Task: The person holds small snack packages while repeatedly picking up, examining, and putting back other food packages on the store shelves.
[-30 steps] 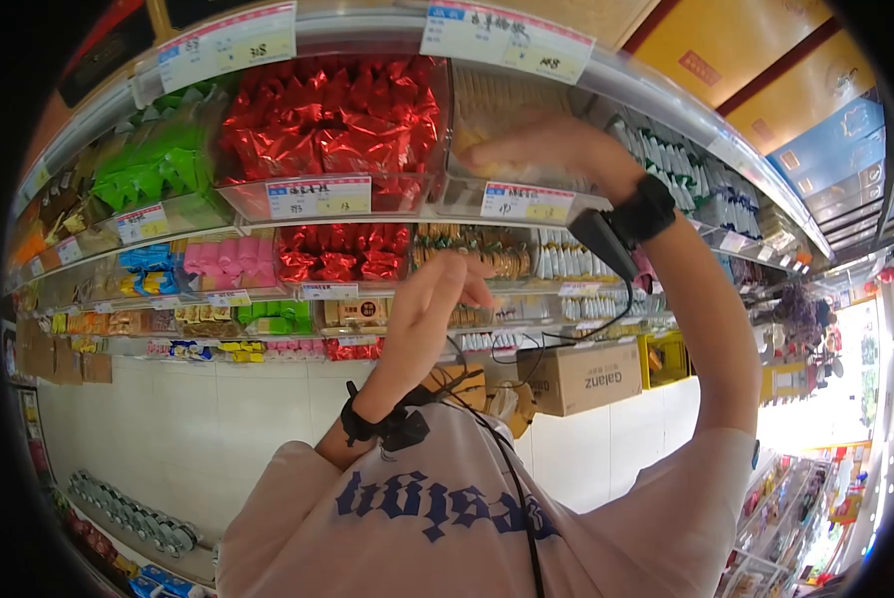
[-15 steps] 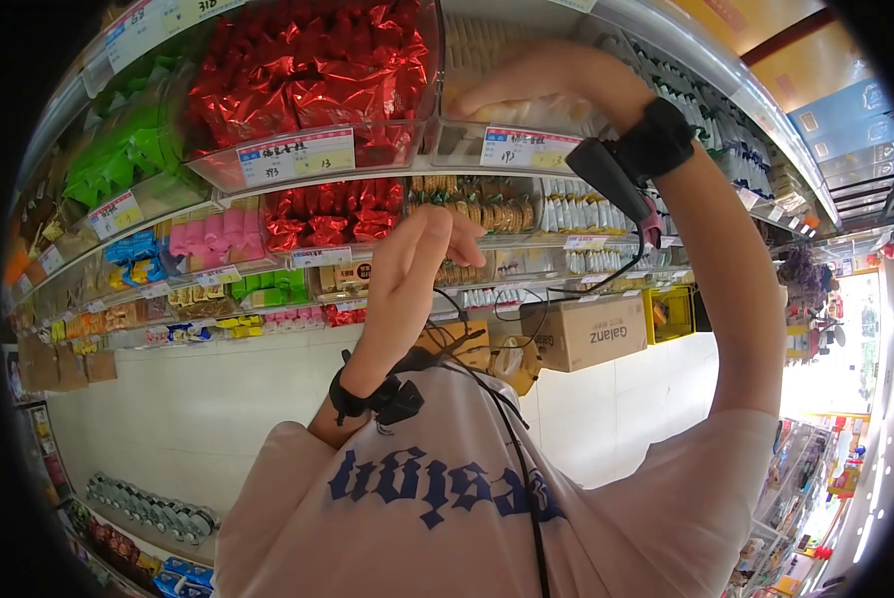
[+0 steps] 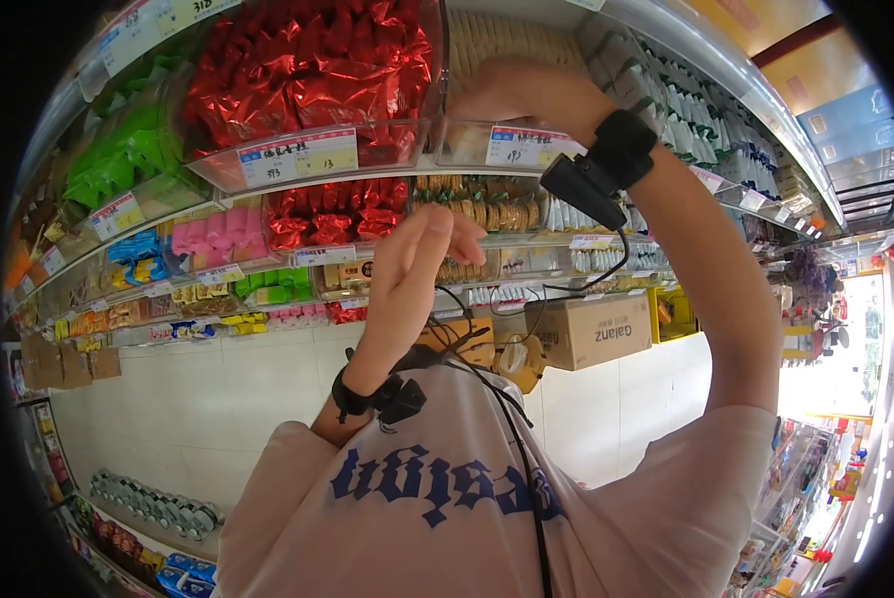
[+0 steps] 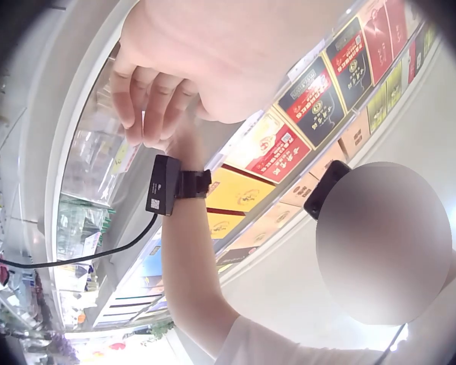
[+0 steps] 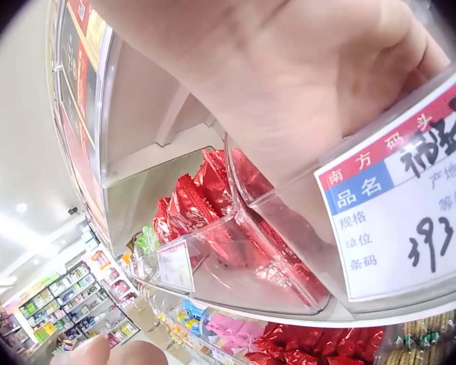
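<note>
My right hand (image 3: 532, 92) reaches down into a clear plastic bin (image 3: 459, 146) on the upper shelf, its fingers bent behind the front wall. Pale, thin packets (image 3: 512, 38) stand in a row in that bin behind the hand. In the right wrist view, the palm (image 5: 289, 84) leans over the bin's rim, beside a price label (image 5: 399, 194) marked 393. I cannot tell whether its hidden fingers hold anything. My left hand (image 3: 414, 267) hovers before the lower shelf, fingers loosely bent and nothing in them; the left wrist view shows its curled fingers (image 4: 158, 106) too.
Red foil packets (image 3: 307, 75) fill the neighbouring bin, with green packets (image 3: 118, 164) farther left. Below are bins of round biscuits (image 3: 492, 214) and pink packets (image 3: 218, 234). A Galanz carton (image 3: 601, 332) stands on the floor. Black cables (image 3: 457, 339) run from the wrists across the shirt.
The head view has shifted, bringing the shelf closer. My right hand has sunk deeper into the bin and its wrist has turned; the yellowish item under it no longer shows. The left hand stays raised.
</note>
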